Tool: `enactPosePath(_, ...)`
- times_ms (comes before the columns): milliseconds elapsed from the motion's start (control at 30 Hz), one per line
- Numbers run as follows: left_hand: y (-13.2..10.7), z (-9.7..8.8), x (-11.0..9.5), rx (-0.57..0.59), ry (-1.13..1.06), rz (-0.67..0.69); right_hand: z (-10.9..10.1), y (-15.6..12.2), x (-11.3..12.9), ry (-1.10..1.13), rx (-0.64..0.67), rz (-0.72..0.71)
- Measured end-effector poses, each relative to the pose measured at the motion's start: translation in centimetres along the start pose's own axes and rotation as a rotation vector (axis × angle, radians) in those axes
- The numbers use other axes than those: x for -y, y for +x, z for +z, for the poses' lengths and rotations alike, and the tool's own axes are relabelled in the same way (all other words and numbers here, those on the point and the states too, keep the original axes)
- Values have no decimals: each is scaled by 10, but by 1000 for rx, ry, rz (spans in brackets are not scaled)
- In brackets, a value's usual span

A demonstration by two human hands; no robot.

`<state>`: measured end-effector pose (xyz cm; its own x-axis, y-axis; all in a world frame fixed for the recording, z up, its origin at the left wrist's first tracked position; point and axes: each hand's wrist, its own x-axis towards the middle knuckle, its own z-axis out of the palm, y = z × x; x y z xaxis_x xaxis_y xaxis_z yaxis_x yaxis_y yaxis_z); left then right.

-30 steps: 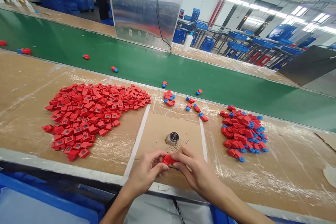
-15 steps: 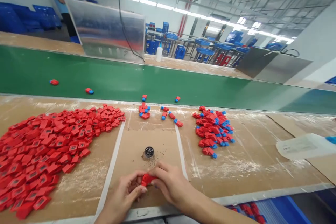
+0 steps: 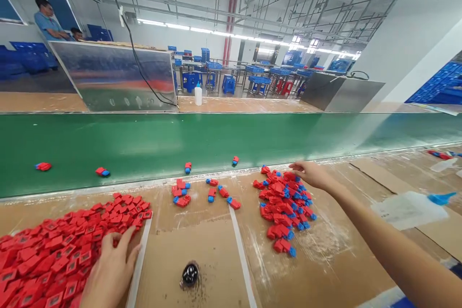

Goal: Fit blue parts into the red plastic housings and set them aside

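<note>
My left hand [image 3: 113,267] is at the right edge of a wide heap of small red plastic blocks [image 3: 54,250], many with a dark square recess. Its thumb and fingers are apart, with no block visible between them. My right hand [image 3: 306,173] reaches to the top right of a second pile, made of red-and-blue plastic pieces [image 3: 283,202]. Its fingers are stretched out over the topmost pieces; the thumb is hidden. On the cardboard between the piles is a small round black, shiny object [image 3: 190,274] with dark crumbs around it.
Several red-and-blue pieces [image 3: 181,199] lie loose ahead of the cardboard; others sit on the green belt [image 3: 209,137]. A white bottle with a blue tip [image 3: 407,209] lies on the right. Beyond the belt stand a metal panel [image 3: 130,77], another white bottle [image 3: 198,95] and a person [image 3: 50,24].
My hands have parted from the red piece they held together in front. The left has moved left to the red heap, the right forward and right to the red-and-blue pile. The view has shifted.
</note>
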<state>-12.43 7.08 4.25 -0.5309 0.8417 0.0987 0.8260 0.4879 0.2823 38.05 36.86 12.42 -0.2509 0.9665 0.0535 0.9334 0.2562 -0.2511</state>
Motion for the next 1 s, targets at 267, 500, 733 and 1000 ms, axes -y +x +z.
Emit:
enactPosePath(267, -1, 18, 5, 7, -20, -22, 87, 122, 101, -82, 191, 2)
enactPosePath(500, -23, 5, 24, 5, -485, -15, 139, 135, 145, -128, 192, 168)
enactPosePath(733, -72, -13, -6, 198, -1245, -312, 109, 67, 149, -38, 99, 41)
enactPosePath(1000, -107, -1, -26, 226, -1311, -176, 78, -86, 175, 282, 211, -336)
